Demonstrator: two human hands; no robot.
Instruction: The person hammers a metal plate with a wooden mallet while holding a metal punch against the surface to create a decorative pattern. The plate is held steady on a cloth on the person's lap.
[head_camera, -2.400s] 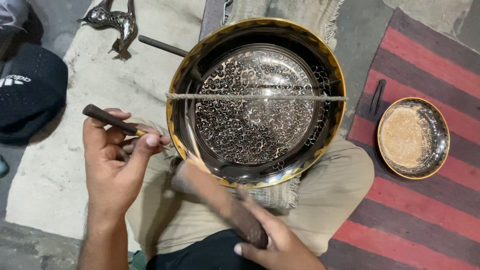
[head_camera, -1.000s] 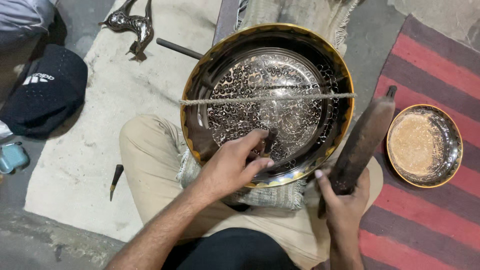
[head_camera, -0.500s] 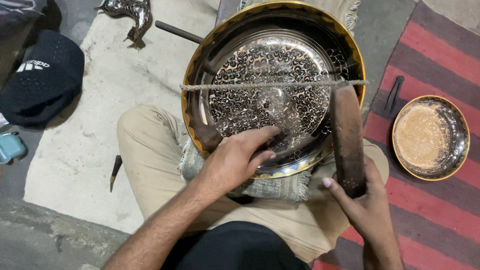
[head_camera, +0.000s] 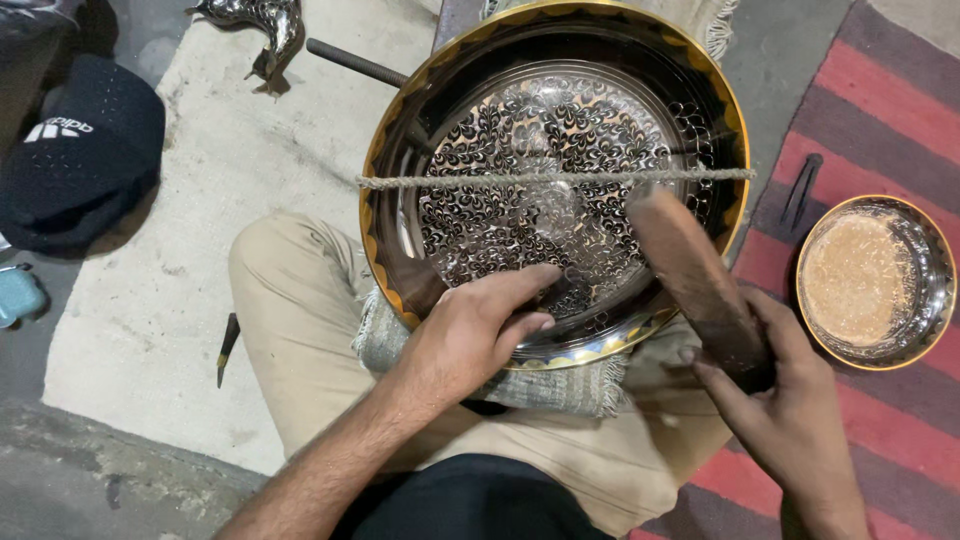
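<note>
The big engraved brass tray (head_camera: 550, 190) sat tilted on the person's lap, propped on a folded grey cloth (head_camera: 560, 385), a rope (head_camera: 450, 181) stretched taut across its face. The left hand (head_camera: 470, 335) lay inside the tray's near rim, fingers pinched close at the patterned floor — what they pinched, I couldn't tell. The right hand (head_camera: 790, 420) was wrapped around a dark wooden mallet (head_camera: 700, 285), its head over the tray's right side. This looked like the chasing step — a strike being lined up. Next called for a steady left hand and a square, measured blow. A smaller brass bowl (head_camera: 870, 280) waited on the striped rug (head_camera: 890, 110).
</note>
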